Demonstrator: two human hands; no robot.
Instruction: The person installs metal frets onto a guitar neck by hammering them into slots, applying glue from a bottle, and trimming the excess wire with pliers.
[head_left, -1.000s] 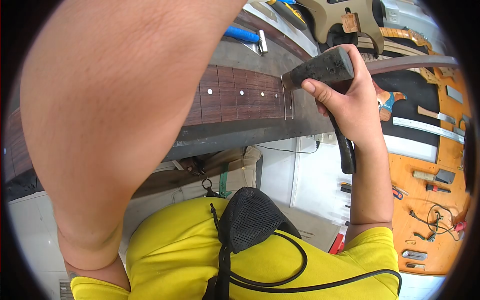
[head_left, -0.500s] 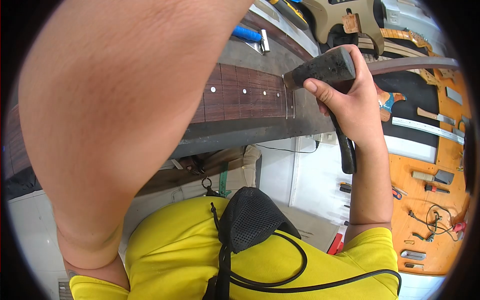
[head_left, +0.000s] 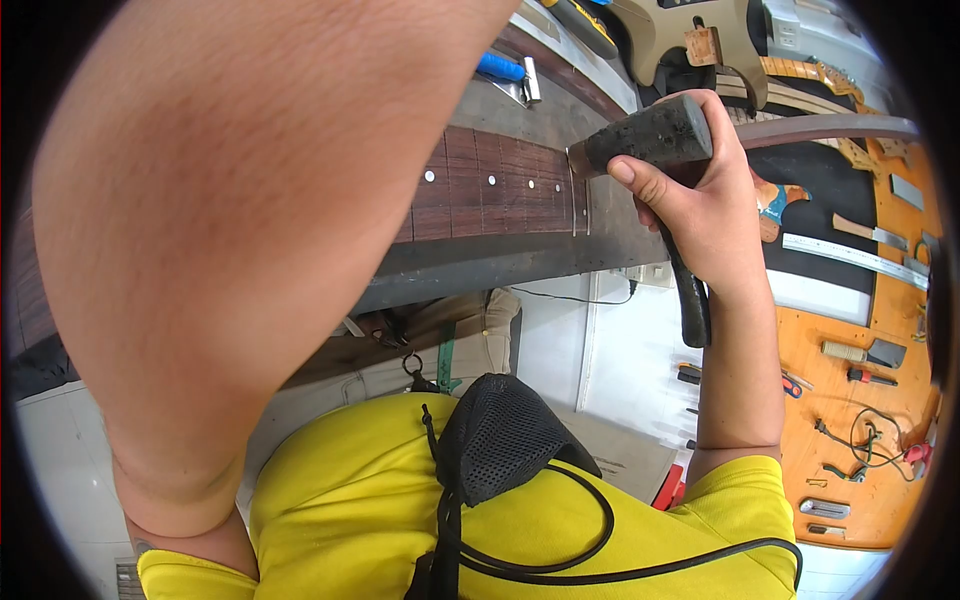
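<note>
My right hand point(head_left: 697, 200) is closed around the head of a black hammer point(head_left: 650, 137), thumb along its side. The hammer's dark handle point(head_left: 692, 300) hangs down past my wrist. One end of the head sits at the right end of a dark brown guitar fretboard point(head_left: 465, 185) with white dot inlays and thin cross lines. Close by, bright fret wires point(head_left: 580, 205) cross the board. My left forearm fills the left side and hides part of the fretboard; the left hand lies beyond the top edge.
A blue-handled tool point(head_left: 505, 68) lies behind the fretboard on the dark bench point(head_left: 500, 262). A beige guitar body point(head_left: 665, 35) stands at the back. On the right, an orange tool board point(head_left: 830, 400) carries a cleaver-shaped tool point(head_left: 885, 352), a cable and other tools.
My left forearm has shifted slightly up and to the right, covering a little more of the bench. The right hand and hammer have stayed nearly in place.
</note>
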